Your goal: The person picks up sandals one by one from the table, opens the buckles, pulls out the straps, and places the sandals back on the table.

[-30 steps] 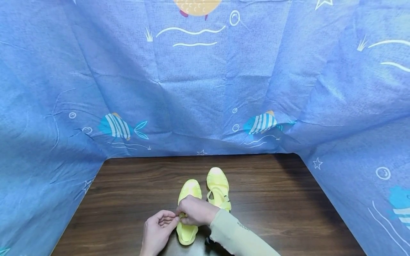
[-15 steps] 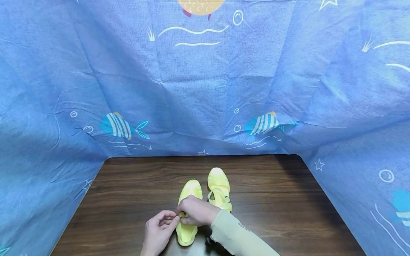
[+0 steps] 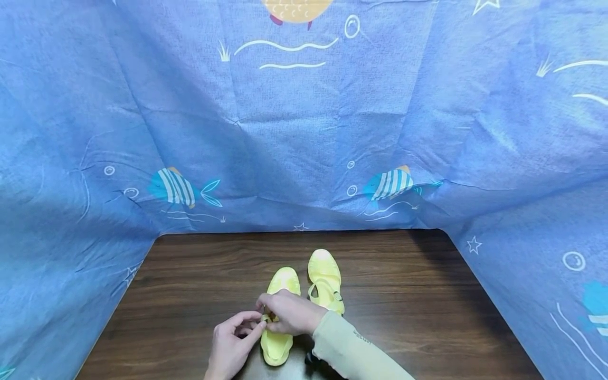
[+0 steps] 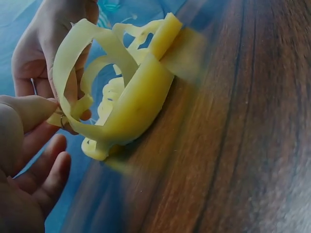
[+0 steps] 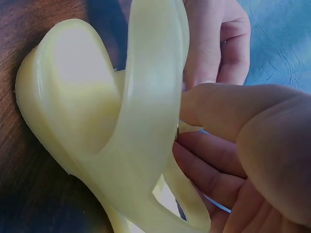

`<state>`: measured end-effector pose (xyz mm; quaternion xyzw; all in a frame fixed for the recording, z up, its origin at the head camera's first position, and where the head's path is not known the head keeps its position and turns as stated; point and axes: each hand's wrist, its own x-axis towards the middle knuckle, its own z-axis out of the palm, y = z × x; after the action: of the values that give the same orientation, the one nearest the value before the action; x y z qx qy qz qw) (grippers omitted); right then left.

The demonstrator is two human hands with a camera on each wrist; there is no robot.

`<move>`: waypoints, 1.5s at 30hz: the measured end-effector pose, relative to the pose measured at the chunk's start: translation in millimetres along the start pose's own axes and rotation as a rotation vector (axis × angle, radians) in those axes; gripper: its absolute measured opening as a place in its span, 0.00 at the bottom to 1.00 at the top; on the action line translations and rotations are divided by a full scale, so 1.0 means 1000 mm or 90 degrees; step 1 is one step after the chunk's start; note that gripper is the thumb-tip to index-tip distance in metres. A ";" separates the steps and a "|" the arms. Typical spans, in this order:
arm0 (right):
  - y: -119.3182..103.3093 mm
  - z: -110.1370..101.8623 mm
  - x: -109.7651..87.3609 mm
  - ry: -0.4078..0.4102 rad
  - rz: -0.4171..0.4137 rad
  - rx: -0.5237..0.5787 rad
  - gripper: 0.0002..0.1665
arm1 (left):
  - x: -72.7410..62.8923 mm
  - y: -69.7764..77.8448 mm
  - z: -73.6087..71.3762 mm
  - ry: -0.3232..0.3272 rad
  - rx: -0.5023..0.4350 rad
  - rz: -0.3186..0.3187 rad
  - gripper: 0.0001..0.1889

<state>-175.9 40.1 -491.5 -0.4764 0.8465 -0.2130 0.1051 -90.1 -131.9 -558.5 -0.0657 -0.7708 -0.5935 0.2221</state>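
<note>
A yellow jelly sandal [image 3: 283, 278] lies on the dark wooden table, toe pointing away, under both hands. My left hand [image 3: 231, 340] is at its left side, thumb and index finger pinching the strap [image 4: 70, 48] near its small metal buckle [image 4: 62, 121]. Reaching across the sandal from the right, my right hand [image 3: 293, 312] pinches the strap close to the same buckle, its thumb [image 5: 218, 104] in front and fingers behind. In the left wrist view the strap arches above the sandal's heel [image 4: 138, 104]. Fingertips partly hide the strap's end.
A matching yellow sandal [image 3: 323, 266] stands to the right, its heel partly behind the right sleeve [image 3: 353, 345]. Below that sleeve shows a small black object [image 3: 310, 359]. Blue fish-patterned cloth [image 3: 294, 132] walls in the table [image 3: 190, 285] at the back and sides.
The right hand's index finger has lifted and shifted slightly left at the strap. The left hand has moved a little left. Both sandals lie nearly where they were.
</note>
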 end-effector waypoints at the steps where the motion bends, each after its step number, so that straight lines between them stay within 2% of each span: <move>1: 0.000 0.000 0.000 -0.001 0.000 0.000 0.19 | 0.000 -0.001 0.000 0.003 -0.001 0.009 0.15; 6: 0.000 0.000 -0.001 0.002 0.006 -0.004 0.18 | 0.001 -0.004 0.001 0.020 0.011 0.057 0.16; 9: 0.000 0.001 -0.002 0.009 0.012 -0.016 0.17 | 0.002 -0.006 0.000 0.016 0.029 0.074 0.18; 11: 0.000 0.001 -0.002 0.013 0.013 -0.025 0.15 | 0.002 -0.006 -0.001 0.008 0.038 0.068 0.18; 17: 0.001 0.001 -0.003 0.026 0.006 -0.037 0.08 | 0.003 -0.002 -0.004 -0.032 0.041 0.016 0.14; 22: 0.005 0.004 -0.003 0.027 0.000 -0.034 0.04 | 0.003 -0.003 -0.003 -0.045 0.002 0.021 0.12; 25: 0.007 0.003 -0.004 0.027 -0.014 -0.026 0.04 | 0.003 -0.004 -0.003 -0.051 0.002 0.023 0.13; 36: 0.014 -0.002 -0.008 0.032 -0.018 -0.001 0.03 | 0.009 0.002 -0.003 -0.091 0.024 -0.030 0.12; 45: 0.014 -0.001 -0.007 0.043 -0.033 -0.001 0.02 | 0.012 0.000 -0.004 -0.094 0.038 0.033 0.14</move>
<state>-183.4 52.6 -496.9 -0.4905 0.8373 -0.2310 0.0708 -99.4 -138.0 -553.0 -0.1227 -0.8003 -0.5581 0.1818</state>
